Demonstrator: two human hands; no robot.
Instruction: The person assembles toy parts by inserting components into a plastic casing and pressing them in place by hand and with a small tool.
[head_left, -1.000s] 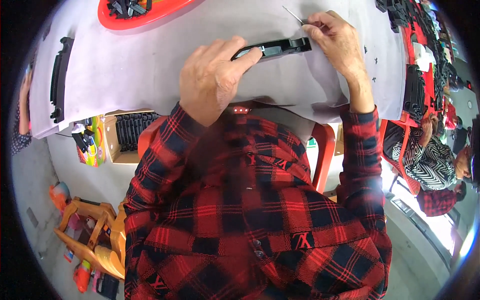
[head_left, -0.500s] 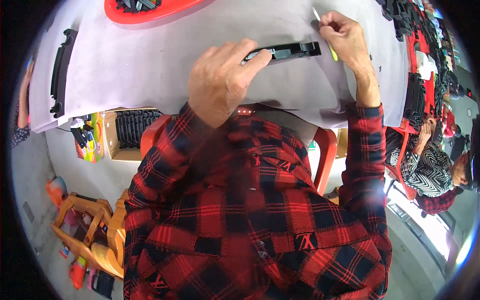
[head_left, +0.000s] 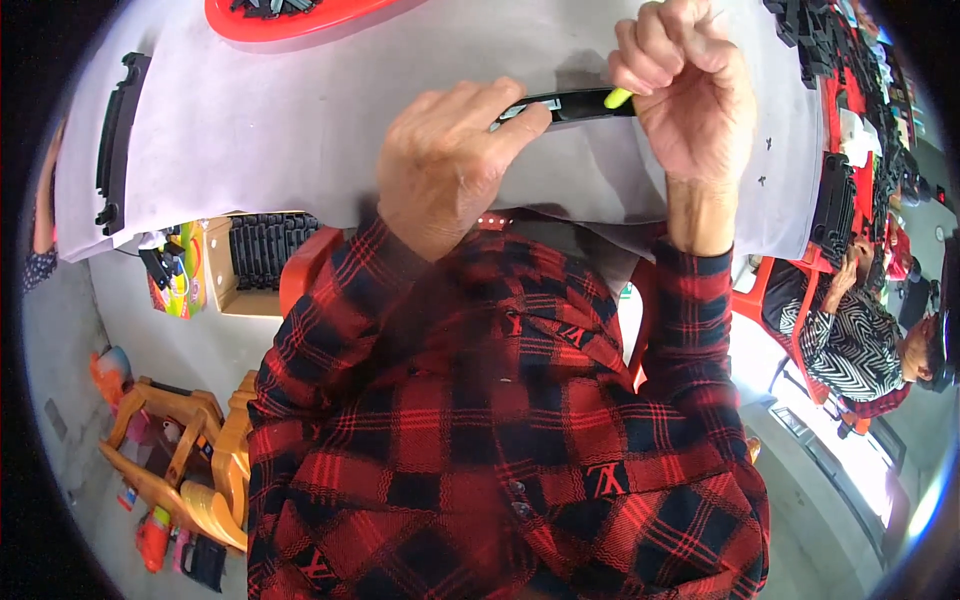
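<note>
My left hand point(head_left: 445, 155) is closed around the left end of a long, narrow black plastic part point(head_left: 580, 106) above the grey tabletop. A pale, shiny strip shows inside the part beside my thumb. Over the part's right end, my right hand point(head_left: 690, 95) is raised with its fingers curled around a slim tool with a yellow-green end point(head_left: 618, 98). That end points down to the left, close to the black part; whether they touch is unclear. My fingers hide the rest of the tool.
A red tray point(head_left: 300, 30) of small dark pieces stands at the far left. Another long black part point(head_left: 122, 145) lies by the left edge. Small black bits point(head_left: 764, 181) dot the right side. Below the table sits a cardboard box point(head_left: 245, 302) of black parts. A person point(head_left: 850, 330) sits at right.
My right hand has turned over, bringing the tool's yellow-green end left from the table to the black part. My left hand keeps its grip almost unmoved.
</note>
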